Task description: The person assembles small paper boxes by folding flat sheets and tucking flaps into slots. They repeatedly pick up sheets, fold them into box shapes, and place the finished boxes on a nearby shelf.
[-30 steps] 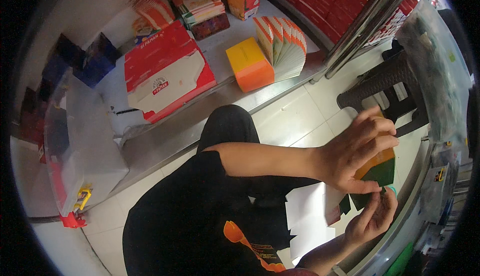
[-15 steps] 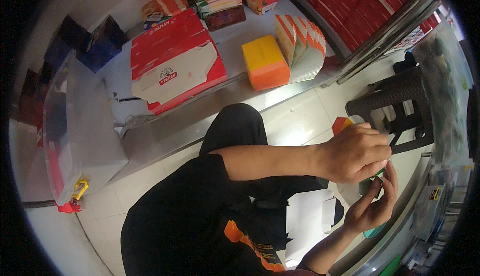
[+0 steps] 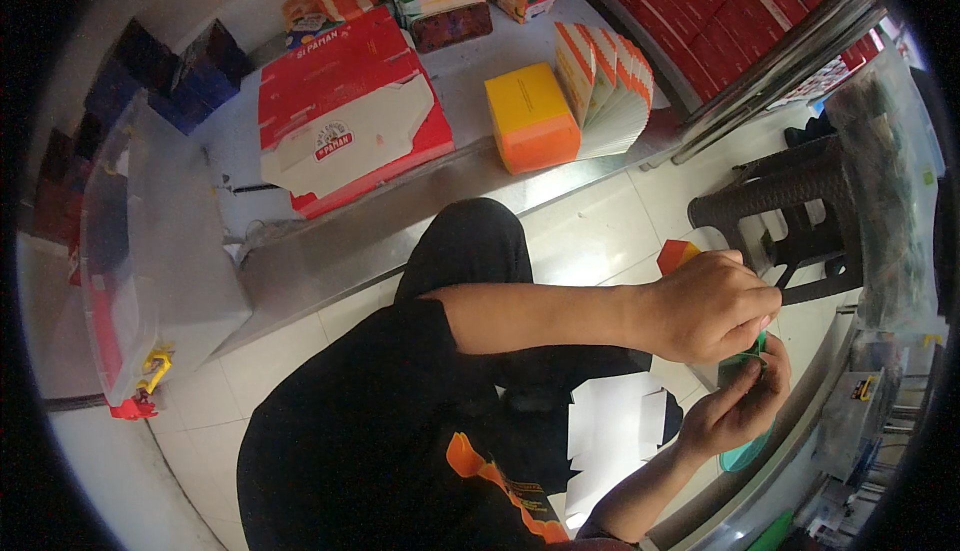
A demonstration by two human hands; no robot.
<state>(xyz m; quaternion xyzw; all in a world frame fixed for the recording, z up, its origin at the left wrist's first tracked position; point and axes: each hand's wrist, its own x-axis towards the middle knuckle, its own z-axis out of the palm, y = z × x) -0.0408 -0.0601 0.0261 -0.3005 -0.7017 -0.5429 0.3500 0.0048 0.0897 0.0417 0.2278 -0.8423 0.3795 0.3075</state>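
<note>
My left hand [image 3: 715, 306] is closed, its arm stretched across to the right above my lap. My right hand [image 3: 740, 401] sits just below it with fingers curled and pinching. Between the two hands shows a thin green piece [image 3: 742, 359], seemingly gripped by both; its kind is partly hidden by the fingers. Under my right hand, the rounded edge of a teal-green thing [image 3: 738, 456] shows. A white cut-out carton blank [image 3: 610, 416] lies over my dark-clothed leg, left of my right hand. Beyond my left hand peeks a red-and-yellow carton [image 3: 676, 255], mostly hidden.
A low metal-edged table [image 3: 340, 251] carries flat red-and-white cartons [image 3: 340, 101], a yellow-orange box [image 3: 530, 116] and fanned carton blanks [image 3: 610, 91]. A dark plastic stool [image 3: 780, 191] stands right. At left is a clear plastic bin [image 3: 170, 241]. Red cartons [image 3: 700, 11] are stacked behind metal poles [image 3: 780, 66].
Both hands stay close together over the green piece, with small shifts of the right fingers. More of the teal-green thing shows below. The view has shifted slightly.
</note>
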